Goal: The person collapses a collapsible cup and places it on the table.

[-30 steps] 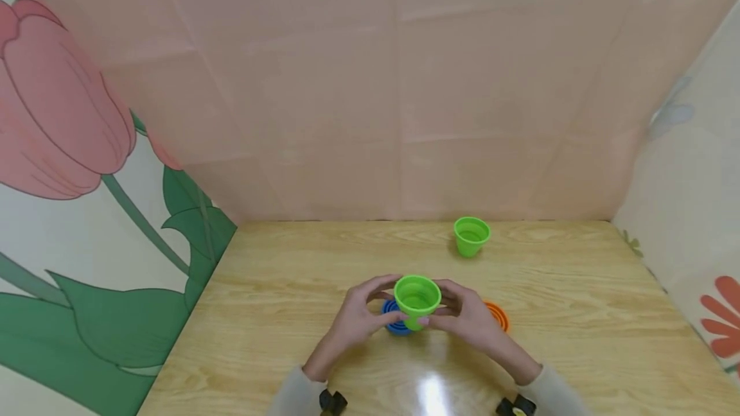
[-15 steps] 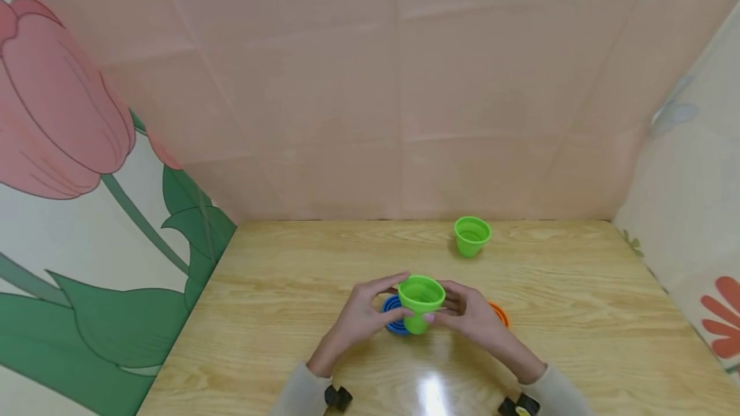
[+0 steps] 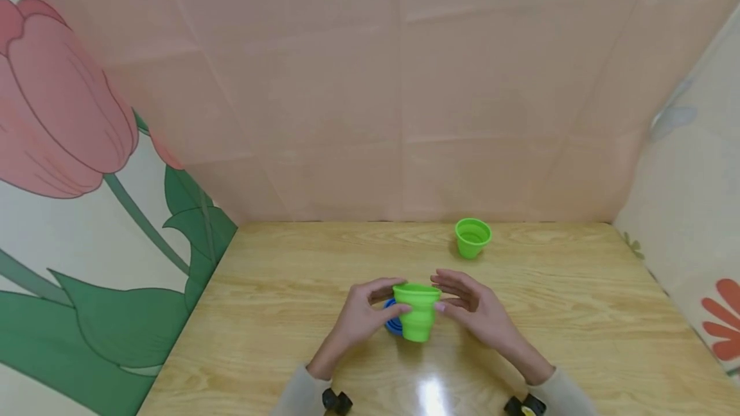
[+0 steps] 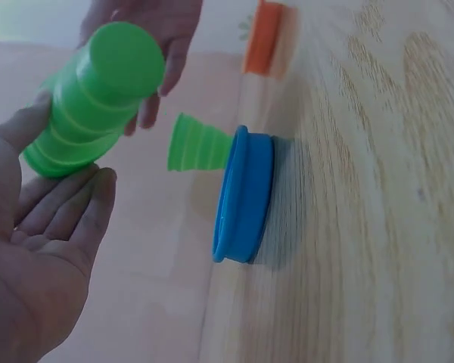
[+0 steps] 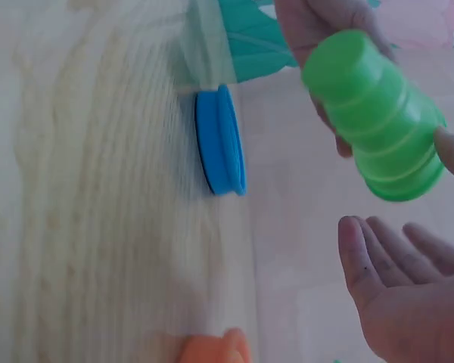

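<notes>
A green collapsible cup (image 3: 419, 316), extended to full height with ringed walls, is held up off the table. My left hand (image 3: 361, 313) grips it from the left, thumb in front and fingers behind. At its right side is my right hand (image 3: 484, 314), fingers straightened away from the cup and only the thumb tip at the wall. In the right wrist view the gap between those fingers and the cup (image 5: 378, 113) shows plainly. A flattened blue collapsible cup (image 4: 250, 200) sits on the table below, partly covered in the head view.
Farther back stands a second extended green cup (image 3: 473, 239), upright. An orange flattened cup (image 4: 265, 38) lies to the right, hidden behind my right hand in the head view. The wooden table (image 3: 289, 262) meets a pink cloth backdrop (image 3: 370, 114) behind.
The held green cup has tilted so its side wall now faces the head camera instead of its inside. My right fingers have loosened from it and spread to the right.
</notes>
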Tool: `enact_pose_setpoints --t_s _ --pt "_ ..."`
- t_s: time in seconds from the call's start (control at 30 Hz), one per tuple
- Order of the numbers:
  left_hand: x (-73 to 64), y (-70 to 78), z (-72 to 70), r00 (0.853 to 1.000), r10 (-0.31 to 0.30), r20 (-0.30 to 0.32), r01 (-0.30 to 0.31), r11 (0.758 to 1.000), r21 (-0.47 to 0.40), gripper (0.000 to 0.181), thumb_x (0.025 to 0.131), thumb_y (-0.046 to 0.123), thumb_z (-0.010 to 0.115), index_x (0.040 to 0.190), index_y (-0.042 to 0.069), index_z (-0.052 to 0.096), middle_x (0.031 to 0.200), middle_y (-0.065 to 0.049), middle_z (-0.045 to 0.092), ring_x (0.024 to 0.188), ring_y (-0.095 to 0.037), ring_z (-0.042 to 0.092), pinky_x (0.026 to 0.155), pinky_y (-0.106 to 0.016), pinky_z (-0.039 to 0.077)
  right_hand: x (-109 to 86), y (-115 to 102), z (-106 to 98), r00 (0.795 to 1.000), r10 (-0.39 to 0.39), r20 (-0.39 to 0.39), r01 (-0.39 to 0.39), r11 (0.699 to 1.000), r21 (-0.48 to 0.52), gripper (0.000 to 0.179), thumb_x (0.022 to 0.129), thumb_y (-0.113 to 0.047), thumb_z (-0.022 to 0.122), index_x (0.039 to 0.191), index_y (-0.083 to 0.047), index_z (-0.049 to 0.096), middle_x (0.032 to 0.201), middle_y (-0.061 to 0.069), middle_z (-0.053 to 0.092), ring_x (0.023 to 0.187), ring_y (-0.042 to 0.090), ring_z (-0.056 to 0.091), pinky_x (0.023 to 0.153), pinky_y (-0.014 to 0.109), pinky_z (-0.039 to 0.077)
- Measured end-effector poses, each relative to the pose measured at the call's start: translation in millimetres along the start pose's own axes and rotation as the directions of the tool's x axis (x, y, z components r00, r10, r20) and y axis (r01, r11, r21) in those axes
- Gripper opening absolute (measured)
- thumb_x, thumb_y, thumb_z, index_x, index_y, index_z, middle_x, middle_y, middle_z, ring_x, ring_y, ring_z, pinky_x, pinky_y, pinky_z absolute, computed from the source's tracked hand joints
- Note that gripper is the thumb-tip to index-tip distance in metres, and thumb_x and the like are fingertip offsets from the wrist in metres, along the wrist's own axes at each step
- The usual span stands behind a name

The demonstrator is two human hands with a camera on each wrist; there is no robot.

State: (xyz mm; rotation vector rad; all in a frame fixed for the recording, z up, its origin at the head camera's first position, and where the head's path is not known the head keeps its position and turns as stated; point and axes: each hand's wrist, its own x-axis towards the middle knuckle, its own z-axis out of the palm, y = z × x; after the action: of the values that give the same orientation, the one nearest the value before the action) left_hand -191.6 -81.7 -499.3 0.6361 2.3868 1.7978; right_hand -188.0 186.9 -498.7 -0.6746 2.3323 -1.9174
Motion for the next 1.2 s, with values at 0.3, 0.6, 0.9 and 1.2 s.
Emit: enact_pose_setpoints --t_s 0.3,0.6,0.9,1.2 --pt "1.4 -4.5 1.5 0.998 -0.043 0.045 0.049 0.989 -0.143 0.038 0.099 0.032 0.075 0.132 0.013 0.071 0.127 -0.01 0.076 0.112 -0.015 0.076 0.098 -0.035 0.065 2.1 -1 0 0.993 -0.113 0.045 0.116 0.989 -0.088 0.04 0.099 -0.006 0.072 0.138 -0.008 0.065 0.135 0.015 0.07 0.122 0.006 0.067 0.103 0.025 0.06" --pt "3.7 -6.5 8.2 0.994 -0.111 0.022 0.113 0.983 -0.144 0.035 0.101 0.034 0.073 0.125 0.009 0.074 0.12 -0.015 0.078 0.102 -0.013 0.078 0.094 -0.044 0.067 3.9 -2 -1 1.0 -0.016 0.015 0.018 0.994 -0.11 0.025 0.099 -0.009 0.072 0.123 -0.008 0.073 0.115 0.011 0.078 0.1 0.003 0.074 0.086 0.023 0.064" --pt "2.4 -4.9 6.4 0.994 -0.106 0.041 0.11 0.986 -0.126 0.034 0.103 0.033 0.069 0.127 0.01 0.073 0.121 -0.015 0.077 0.104 -0.007 0.074 0.094 -0.021 0.062 2.7 0 -3 0.999 0.025 0.02 -0.025 1.0 -0.011 0.026 0.1 -0.009 0.071 0.124 0.0 0.07 0.109 -0.002 0.079 0.096 0.007 0.076 0.086 0.025 0.065" --pt "4.3 4.6 13.8 0.983 -0.172 0.061 0.183 0.936 -0.301 0.037 0.103 0.025 0.07 0.129 -0.001 0.069 0.121 -0.025 0.075 0.1 -0.023 0.08 0.094 -0.051 0.065 -4.3 2 -6 0.967 0.23 0.111 -0.253 0.925 0.284 0.031 0.107 -0.013 0.06 0.13 0.007 0.063 0.109 -0.007 0.08 0.097 0.013 0.078 0.087 0.034 0.068"
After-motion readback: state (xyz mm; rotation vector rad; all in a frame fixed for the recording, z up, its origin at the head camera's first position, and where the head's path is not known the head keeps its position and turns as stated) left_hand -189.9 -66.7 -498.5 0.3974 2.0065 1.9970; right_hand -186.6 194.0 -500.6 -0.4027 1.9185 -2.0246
